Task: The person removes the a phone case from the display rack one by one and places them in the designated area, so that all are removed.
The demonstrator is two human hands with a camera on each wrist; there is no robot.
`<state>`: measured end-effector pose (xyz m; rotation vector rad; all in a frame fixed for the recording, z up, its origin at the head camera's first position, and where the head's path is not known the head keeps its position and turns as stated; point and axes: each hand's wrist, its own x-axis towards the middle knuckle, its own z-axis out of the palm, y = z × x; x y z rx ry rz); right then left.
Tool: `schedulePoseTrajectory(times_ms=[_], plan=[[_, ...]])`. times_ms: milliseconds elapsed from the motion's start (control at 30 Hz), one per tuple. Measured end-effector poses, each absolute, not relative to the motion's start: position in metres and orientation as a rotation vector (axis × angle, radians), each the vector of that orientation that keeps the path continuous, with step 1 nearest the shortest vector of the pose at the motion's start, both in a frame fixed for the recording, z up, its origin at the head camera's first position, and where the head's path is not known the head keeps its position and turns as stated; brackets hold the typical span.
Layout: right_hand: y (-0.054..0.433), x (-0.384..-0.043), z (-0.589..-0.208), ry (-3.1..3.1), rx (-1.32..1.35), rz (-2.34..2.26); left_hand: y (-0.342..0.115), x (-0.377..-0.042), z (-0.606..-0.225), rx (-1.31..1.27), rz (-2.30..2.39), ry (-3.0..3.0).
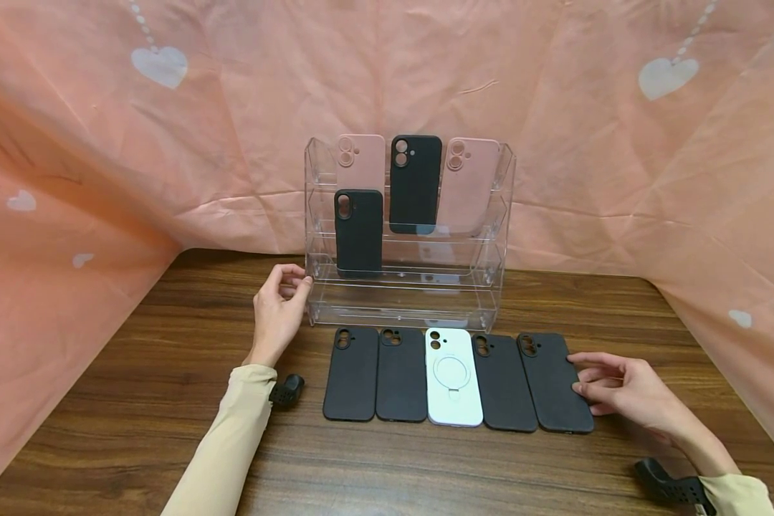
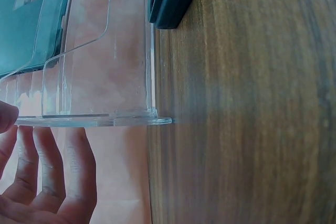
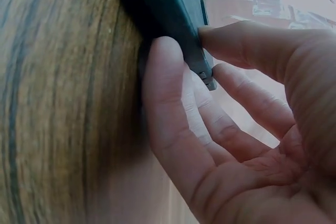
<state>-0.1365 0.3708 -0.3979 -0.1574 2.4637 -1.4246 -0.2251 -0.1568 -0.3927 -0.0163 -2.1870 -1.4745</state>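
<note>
My left hand (image 1: 280,308) grips the left side panel of a clear tiered display stand (image 1: 400,297). In the left wrist view, the thumb (image 2: 6,116) lies on one side of that panel and the fingers (image 2: 50,166) on the other. At the right end of a row on the table, my right hand (image 1: 626,390) pinches the right edge of a black phone case (image 1: 555,387). The right wrist view shows the case's edge (image 3: 181,30) between thumb and fingers. Beside it in the row lie another black case (image 1: 506,387) and a white case (image 1: 451,405) with a ring.
Two more black cases (image 1: 351,380) lie at the row's left. On the stand are pink cases (image 1: 471,190), a black case (image 1: 415,193) in an upper tier and another black case (image 1: 359,240) lower down. A pink curtain (image 1: 232,143) hangs behind the wooden table (image 1: 168,358).
</note>
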Motion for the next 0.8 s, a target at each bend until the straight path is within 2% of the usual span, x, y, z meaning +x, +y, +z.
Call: schedulePoseTrajectory(times_ms=[800], plan=[[0.354, -0.132, -0.391, 2.679, -0.106, -1.159, -0.157, -0.224, -0.392, -0.016, -1.463, -2.193]])
